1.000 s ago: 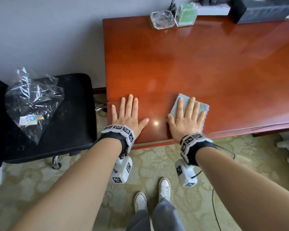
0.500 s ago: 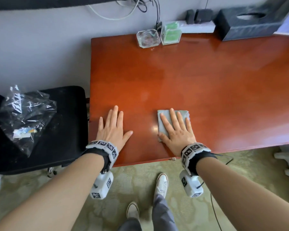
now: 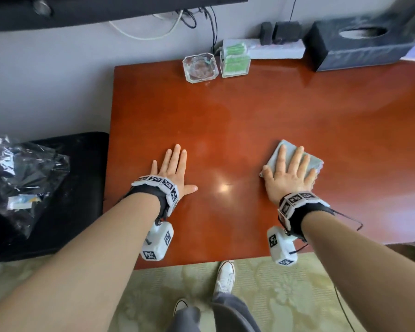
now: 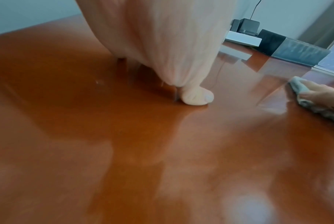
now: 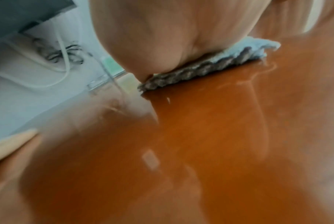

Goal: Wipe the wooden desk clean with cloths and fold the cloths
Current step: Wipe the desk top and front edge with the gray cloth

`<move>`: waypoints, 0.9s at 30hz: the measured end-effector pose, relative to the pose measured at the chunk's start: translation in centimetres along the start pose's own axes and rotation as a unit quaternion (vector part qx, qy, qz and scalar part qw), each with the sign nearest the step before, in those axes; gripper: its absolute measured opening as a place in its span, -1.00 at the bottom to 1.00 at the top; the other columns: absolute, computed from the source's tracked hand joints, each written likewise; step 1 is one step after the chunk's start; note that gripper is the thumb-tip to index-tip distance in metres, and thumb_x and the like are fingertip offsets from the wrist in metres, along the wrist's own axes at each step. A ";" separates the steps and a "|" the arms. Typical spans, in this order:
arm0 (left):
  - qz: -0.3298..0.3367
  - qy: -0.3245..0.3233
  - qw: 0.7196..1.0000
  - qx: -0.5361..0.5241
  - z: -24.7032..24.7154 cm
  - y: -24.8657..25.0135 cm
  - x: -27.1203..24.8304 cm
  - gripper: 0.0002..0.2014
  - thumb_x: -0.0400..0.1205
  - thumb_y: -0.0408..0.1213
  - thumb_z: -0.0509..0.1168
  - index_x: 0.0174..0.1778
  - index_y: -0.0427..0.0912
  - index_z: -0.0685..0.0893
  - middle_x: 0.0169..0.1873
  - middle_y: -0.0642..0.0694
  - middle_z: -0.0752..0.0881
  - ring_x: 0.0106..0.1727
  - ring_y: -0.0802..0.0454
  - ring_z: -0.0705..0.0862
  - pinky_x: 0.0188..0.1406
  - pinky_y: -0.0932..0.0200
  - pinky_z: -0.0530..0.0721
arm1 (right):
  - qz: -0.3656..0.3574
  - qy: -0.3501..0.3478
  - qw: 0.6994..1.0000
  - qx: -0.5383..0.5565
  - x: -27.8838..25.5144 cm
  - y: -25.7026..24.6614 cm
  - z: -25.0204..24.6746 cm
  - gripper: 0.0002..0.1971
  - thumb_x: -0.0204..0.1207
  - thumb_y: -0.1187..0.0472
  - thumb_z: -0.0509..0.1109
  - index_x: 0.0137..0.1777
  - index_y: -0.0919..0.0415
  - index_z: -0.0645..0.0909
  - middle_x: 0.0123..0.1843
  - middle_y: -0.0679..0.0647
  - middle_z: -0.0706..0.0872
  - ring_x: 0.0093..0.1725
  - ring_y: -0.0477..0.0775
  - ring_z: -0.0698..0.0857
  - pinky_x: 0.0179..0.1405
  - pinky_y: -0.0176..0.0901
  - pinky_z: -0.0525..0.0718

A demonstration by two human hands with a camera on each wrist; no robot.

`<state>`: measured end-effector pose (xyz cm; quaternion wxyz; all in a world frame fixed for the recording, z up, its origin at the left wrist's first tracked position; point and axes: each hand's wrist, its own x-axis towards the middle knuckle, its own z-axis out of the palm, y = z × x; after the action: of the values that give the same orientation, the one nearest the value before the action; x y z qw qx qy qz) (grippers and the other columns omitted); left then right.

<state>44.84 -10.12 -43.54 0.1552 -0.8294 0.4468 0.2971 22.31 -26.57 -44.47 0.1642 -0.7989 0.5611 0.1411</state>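
Cloth, folded pale grey-blue, lay under the right hand, whose straight fingers pressed it flat, well in from the desk's near edge. The left hand rested flat, fingers released, apart from it.

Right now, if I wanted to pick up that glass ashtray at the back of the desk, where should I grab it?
Probably from above, pinching two opposite thick sides of the clear square glass ashtray. It sits flat and low on the red-brown wooden desk, with the green-and-clear plastic box close on its right, so the front and back walls look freest.
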 end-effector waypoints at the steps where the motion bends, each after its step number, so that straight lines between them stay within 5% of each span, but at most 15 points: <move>1: -0.003 -0.002 1.000 -0.005 0.0 0.1 0.0 -0.01 0.68 0.22 0.16 0.67 -0.06 -0.48 0.61 0.00 -0.58 0.68 -0.01 -0.45 0.69 -0.24 -0.23 | -0.028 0.002 1.000 -0.013 -0.4 -1.1 0.3 -0.29 0.67 -0.26 -0.20 0.69 -0.04 -0.42 0.70 0.20 -0.45 0.69 0.26 -0.34 0.62 0.37 -0.26; 8: -0.004 0.016 1.000 -0.007 0.3 0.2 -0.2 -0.02 0.68 0.22 0.16 0.68 -0.06 -0.44 0.63 0.01 -0.54 0.69 0.01 -0.43 0.69 -0.24 -0.21 | -0.201 -0.006 0.978 -0.057 -5.5 -9.2 3.5 -0.29 0.69 -0.21 -0.21 0.67 0.02 -0.48 0.67 0.24 -0.50 0.66 0.31 -0.42 0.59 0.40 -0.34; 14: -0.011 0.011 1.000 -0.010 0.1 0.3 -0.2 -0.01 0.68 0.22 0.16 0.67 -0.05 -0.46 0.62 0.03 -0.56 0.68 0.02 -0.44 0.69 -0.24 -0.22 | -0.280 -0.023 0.956 -0.089 -3.5 -6.2 3.2 -0.33 0.66 -0.30 -0.26 0.65 -0.17 -0.49 0.68 0.02 -0.51 0.68 0.12 -0.40 0.64 0.27 -0.31; 21: -0.011 -0.018 1.000 -0.008 -0.3 0.5 -0.3 -0.01 0.70 0.20 0.15 0.65 -0.05 -0.52 0.59 0.02 -0.62 0.67 0.01 -0.48 0.69 -0.25 -0.24 | -0.081 -0.003 0.996 -0.042 3.3 2.1 -1.4 -0.31 0.64 -0.33 -0.17 0.66 -0.24 -0.42 0.70 -0.01 -0.45 0.70 0.12 -0.33 0.65 0.25 -0.28; 27: -0.007 -0.009 1.000 -0.010 0.0 0.4 0.0 -0.01 0.69 0.20 0.15 0.64 -0.06 -0.52 0.60 0.01 -0.60 0.67 0.00 -0.47 0.68 -0.26 -0.25 | 0.036 0.008 0.999 -0.002 6.1 0.3 -3.1 -0.30 0.66 -0.28 -0.18 0.70 -0.12 -0.36 0.72 0.13 -0.39 0.70 0.21 -0.31 0.63 0.33 -0.26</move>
<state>44.55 -10.37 -43.53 0.1533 -0.8316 0.4364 0.3074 24.16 -33.17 -44.19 0.1531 -0.7794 0.5908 0.1413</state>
